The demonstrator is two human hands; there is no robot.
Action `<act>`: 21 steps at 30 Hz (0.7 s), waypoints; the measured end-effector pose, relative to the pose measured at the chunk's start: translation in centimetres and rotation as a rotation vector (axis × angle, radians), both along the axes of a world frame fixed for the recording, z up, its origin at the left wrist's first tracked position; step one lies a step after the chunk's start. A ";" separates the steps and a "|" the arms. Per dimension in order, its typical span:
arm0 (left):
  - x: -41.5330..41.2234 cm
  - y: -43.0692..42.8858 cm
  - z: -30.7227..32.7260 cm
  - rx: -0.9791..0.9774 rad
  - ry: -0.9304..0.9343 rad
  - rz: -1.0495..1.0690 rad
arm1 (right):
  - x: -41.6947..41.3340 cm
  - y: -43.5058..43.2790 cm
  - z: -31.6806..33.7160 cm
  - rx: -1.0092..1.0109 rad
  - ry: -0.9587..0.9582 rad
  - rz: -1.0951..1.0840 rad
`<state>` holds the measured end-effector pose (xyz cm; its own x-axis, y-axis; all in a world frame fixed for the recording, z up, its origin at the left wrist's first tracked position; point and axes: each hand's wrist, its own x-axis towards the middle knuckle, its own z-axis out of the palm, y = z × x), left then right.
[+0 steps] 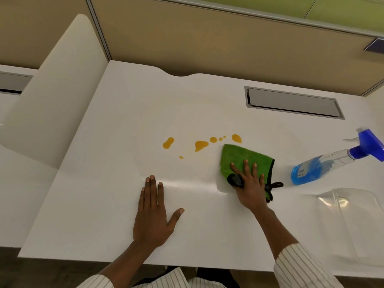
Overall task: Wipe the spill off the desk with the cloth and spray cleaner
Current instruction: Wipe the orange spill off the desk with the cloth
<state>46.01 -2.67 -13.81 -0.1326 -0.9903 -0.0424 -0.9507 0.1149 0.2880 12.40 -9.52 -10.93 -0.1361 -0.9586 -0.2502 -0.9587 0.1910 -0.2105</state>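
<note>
An orange spill (200, 145) lies in several blobs across the middle of the white desk (116, 121). Just right of it is a green cloth (239, 157) with black edging. My right hand (248, 183) rests flat on the cloth's near part, fingers spread, pressing it to the desk. The cloth's far corner almost touches the rightmost blob. My left hand (154, 213) lies flat and open on the bare desk, nearer to me and left of the cloth. A spray bottle (332, 161) of blue cleaner with a blue trigger head stands to the right of the cloth.
A clear plastic container (351, 221) sits at the near right corner. A grey cable hatch (293, 101) is set into the desk at the back right. Tan partition walls close the back. A white side panel (56, 94) rises at the left.
</note>
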 end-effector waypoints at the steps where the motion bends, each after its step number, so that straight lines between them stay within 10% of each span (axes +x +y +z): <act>1: 0.0 0.0 0.0 -0.001 0.005 0.000 | 0.3 -0.6 -0.1 0.011 0.007 0.013; 12: -0.1 0.0 0.0 -0.020 0.033 0.006 | 0.2 10.2 0.6 -0.046 -0.104 0.229; 21: -0.1 0.0 0.0 -0.014 0.017 0.013 | -3.2 -2.5 -0.3 -0.007 -0.079 -0.020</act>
